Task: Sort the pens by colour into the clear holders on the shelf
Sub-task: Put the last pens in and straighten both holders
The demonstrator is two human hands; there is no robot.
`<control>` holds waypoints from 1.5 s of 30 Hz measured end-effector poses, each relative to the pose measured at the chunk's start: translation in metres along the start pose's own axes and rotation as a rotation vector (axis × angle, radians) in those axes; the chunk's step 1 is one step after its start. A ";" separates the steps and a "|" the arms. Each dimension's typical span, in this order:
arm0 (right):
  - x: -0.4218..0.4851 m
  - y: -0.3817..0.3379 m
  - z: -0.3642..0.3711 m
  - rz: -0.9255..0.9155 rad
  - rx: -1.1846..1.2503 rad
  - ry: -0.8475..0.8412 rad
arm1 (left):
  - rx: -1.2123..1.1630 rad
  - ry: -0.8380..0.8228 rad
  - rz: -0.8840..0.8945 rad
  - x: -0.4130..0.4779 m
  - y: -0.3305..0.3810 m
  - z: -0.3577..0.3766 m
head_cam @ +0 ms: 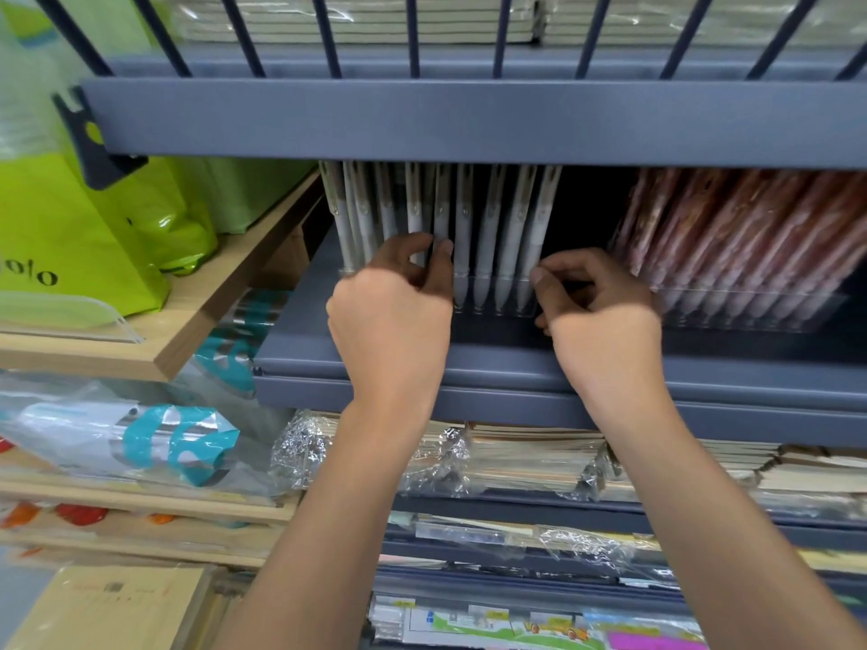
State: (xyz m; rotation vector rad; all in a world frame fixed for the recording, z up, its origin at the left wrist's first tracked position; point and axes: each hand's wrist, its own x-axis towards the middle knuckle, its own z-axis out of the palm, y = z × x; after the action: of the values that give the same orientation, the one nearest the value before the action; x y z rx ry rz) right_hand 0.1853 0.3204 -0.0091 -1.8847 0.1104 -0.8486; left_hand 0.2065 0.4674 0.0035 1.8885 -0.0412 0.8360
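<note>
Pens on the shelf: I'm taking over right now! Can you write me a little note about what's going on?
Left hand: pinches one of the white pens, mid-row.
Right hand: fingers curled at the right end of their clear holder; I cannot tell if it grips anything.
Pink pens stand in the second holder, further right on the same shelf.
Done: the two colours look separated.
Left: probably just seat the pinched pen and straighten the row.

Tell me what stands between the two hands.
White pens standing in the clear holder fill the gap between left hand and right hand, in the head view.
</note>
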 end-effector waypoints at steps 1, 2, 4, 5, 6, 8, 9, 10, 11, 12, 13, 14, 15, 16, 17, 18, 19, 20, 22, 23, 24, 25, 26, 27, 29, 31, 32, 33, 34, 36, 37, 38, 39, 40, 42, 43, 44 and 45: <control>0.000 -0.001 0.000 0.002 0.006 0.010 | -0.018 -0.004 -0.021 -0.001 0.001 -0.001; -0.001 -0.002 0.000 0.000 0.012 0.024 | -0.038 -0.011 -0.042 -0.003 0.002 -0.003; -0.004 -0.005 -0.001 -0.013 0.023 0.063 | -0.113 -0.051 -0.087 -0.008 0.005 -0.005; -0.006 -0.007 -0.002 -0.009 0.036 0.087 | -0.155 -0.087 -0.103 -0.011 0.007 -0.007; -0.007 -0.009 -0.003 0.008 0.059 0.113 | -0.183 -0.123 -0.104 -0.015 0.010 -0.009; -0.012 -0.012 -0.009 0.059 0.135 0.175 | -0.224 -0.191 -0.105 -0.022 0.015 -0.012; -0.015 -0.012 -0.013 0.078 0.192 0.215 | -0.259 -0.222 -0.123 -0.026 0.018 -0.012; -0.019 -0.012 -0.017 0.087 0.256 0.258 | -0.301 -0.251 -0.145 -0.031 0.021 -0.012; -0.023 -0.012 -0.023 0.086 0.305 0.305 | -0.332 -0.277 -0.154 -0.037 0.024 -0.011; -0.028 -0.011 -0.030 0.081 0.325 0.352 | -0.349 -0.303 -0.141 -0.043 0.027 -0.010; -0.032 -0.009 -0.037 0.074 0.320 0.404 | -0.356 -0.332 -0.114 -0.049 0.031 -0.008; -0.034 -0.007 -0.045 0.067 0.304 0.463 | -0.361 -0.361 -0.087 -0.054 0.035 -0.006; -0.034 -0.004 -0.055 0.059 0.282 0.531 | -0.367 -0.387 -0.065 -0.059 0.040 -0.003; -0.031 -0.001 -0.067 0.049 0.257 0.598 | -0.368 -0.409 -0.045 -0.062 0.044 0.001; -0.027 0.004 -0.080 0.035 0.230 0.661 | -0.355 -0.429 -0.027 -0.065 0.047 0.007; -0.021 0.009 -0.094 0.016 0.207 0.715 | -0.325 -0.453 -0.013 -0.066 0.050 0.014; -0.014 0.015 -0.108 0.001 0.193 0.755 | -0.287 -0.485 -0.008 -0.067 0.053 0.021; -0.006 0.020 -0.122 -0.002 0.189 0.775 | -0.248 -0.519 -0.012 -0.067 0.056 0.029; 0.009 0.029 -0.148 0.031 0.189 0.760 | -0.192 -0.552 -0.022 -0.068 0.060 0.046; 0.016 0.034 -0.157 0.048 0.191 0.729 | -0.183 -0.550 -0.024 -0.069 0.062 0.054; 0.022 0.040 -0.165 0.063 0.193 0.688 | -0.189 -0.542 -0.031 -0.068 0.065 0.062; 0.027 0.046 -0.171 0.079 0.191 0.637 | -0.204 -0.527 -0.044 -0.067 0.066 0.070; 0.031 0.051 -0.176 0.097 0.181 0.575 | -0.215 -0.504 -0.058 -0.066 0.067 0.078; 0.034 0.057 -0.179 0.115 0.168 0.506 | -0.218 -0.481 -0.071 -0.065 0.068 0.085; 0.037 0.065 -0.183 0.132 0.143 0.375 | -0.214 -0.446 -0.103 -0.064 0.070 0.095; 0.039 0.070 -0.184 0.147 0.108 0.297 | -0.203 -0.405 -0.109 -0.066 0.071 0.101; 0.039 0.071 -0.184 0.153 0.095 0.281 | -0.191 -0.382 -0.098 -0.067 0.071 0.101; 0.039 0.072 -0.184 0.153 0.085 0.273 | -0.176 -0.365 -0.087 -0.068 0.071 0.101; 0.039 0.073 -0.183 0.148 0.072 0.264 | -0.164 -0.354 -0.079 -0.069 0.070 0.101; 0.038 0.074 -0.184 0.130 0.044 0.235 | -0.139 -0.343 -0.073 -0.070 0.070 0.099; 0.038 0.075 -0.184 0.125 0.035 0.225 | -0.130 -0.336 -0.072 -0.070 0.070 0.097; 0.038 0.076 -0.184 0.122 0.032 0.221 | -0.127 -0.326 -0.070 -0.070 0.071 0.096; 0.038 0.076 -0.185 0.121 0.031 0.222 | -0.132 -0.315 -0.067 -0.071 0.072 0.096; 0.038 0.075 -0.185 0.120 0.028 0.224 | -0.141 -0.305 -0.064 -0.073 0.074 0.095; 0.040 0.075 -0.185 0.120 0.017 0.221 | -0.166 -0.289 -0.063 -0.074 0.074 0.095; 0.042 0.075 -0.185 0.124 0.011 0.217 | -0.174 -0.283 -0.065 -0.074 0.074 0.096; 0.043 0.075 -0.185 0.129 0.007 0.212 | -0.181 -0.277 -0.070 -0.074 0.074 0.096; 0.045 0.075 -0.186 0.132 0.004 0.208 | -0.186 -0.269 -0.078 -0.073 0.073 0.096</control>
State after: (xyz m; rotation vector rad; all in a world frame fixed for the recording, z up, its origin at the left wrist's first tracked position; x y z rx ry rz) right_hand 0.1293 0.1228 -0.0065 -1.7606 0.3576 -0.9501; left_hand 0.1736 0.3296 -0.0021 1.8024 -0.2029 0.5027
